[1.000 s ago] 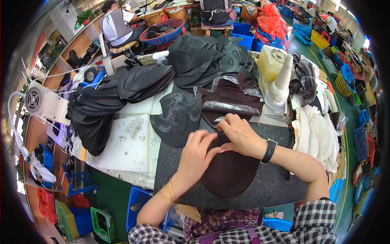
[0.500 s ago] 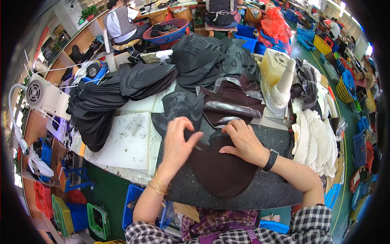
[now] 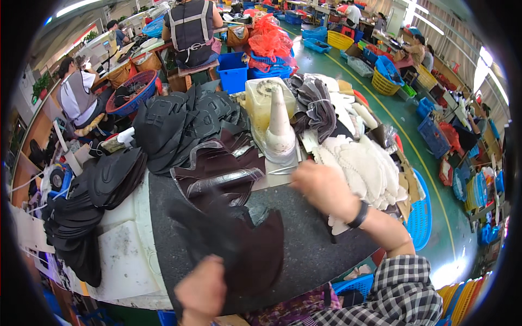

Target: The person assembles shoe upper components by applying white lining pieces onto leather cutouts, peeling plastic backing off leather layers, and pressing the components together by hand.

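Note:
My left hand (image 3: 201, 287) is low over the dark work board (image 3: 326, 239), smeared by motion. Its fingers look closed on the lower edge of a blurred black cut sheet piece (image 3: 209, 228), which is lifted and tilted. Partly under that piece lies a dark brown rounded sheet piece (image 3: 263, 250), flat on the board. My right hand (image 3: 321, 187) is raised over the board's far right part, beside a slim metal tool (image 3: 283, 169) and the white cut pieces (image 3: 361, 168). Motion blurs its fingers, and nothing plainly shows in them.
Brown pieces with shiny silver strips (image 3: 220, 176) lie beyond the board. A whitish cone-shaped holder (image 3: 279, 127) stands before a yellowish plastic container (image 3: 261, 100). Black pieces are stacked at the far side (image 3: 174, 122) and left (image 3: 87, 201). A blue basket (image 3: 421, 212) stands right of the table.
The view has swung to the right. My hands, which were close together over the brown piece, have parted. The black piece is now off the board at my left hand.

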Demonstrator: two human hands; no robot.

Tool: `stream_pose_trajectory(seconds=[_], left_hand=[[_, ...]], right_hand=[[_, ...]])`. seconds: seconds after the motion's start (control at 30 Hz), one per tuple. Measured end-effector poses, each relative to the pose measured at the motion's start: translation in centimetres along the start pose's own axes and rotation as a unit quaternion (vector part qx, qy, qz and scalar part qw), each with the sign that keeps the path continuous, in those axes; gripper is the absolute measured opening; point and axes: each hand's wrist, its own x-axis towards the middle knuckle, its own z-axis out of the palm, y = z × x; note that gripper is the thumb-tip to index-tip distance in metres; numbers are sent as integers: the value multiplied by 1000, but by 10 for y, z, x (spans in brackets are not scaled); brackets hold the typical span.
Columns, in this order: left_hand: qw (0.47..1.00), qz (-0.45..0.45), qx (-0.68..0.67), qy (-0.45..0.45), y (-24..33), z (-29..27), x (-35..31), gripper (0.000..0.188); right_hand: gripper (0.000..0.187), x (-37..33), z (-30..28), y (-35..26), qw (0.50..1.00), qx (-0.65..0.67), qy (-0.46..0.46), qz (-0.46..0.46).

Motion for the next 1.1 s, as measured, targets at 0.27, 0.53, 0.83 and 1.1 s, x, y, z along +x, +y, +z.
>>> stream_pose_trajectory(seconds=[0.27,0.53,0.83,1.1], left_hand=[[992,75,-44,-97,42,15,5,29],[971,-33,-228,-60,55,36,38,18],[760,-293,-463,-350,44,-6,26,20],[481,-344,-803,-67,34,5,-2,13]], right_hand=[[15,-30,-61,97,978,-181,22,103],[24,-28,-54,-18,965,90,-188,-156],[24,1,-28,-76,782,453,-386,-186],[39,11,-1,-116,855,419,-109,-285]])
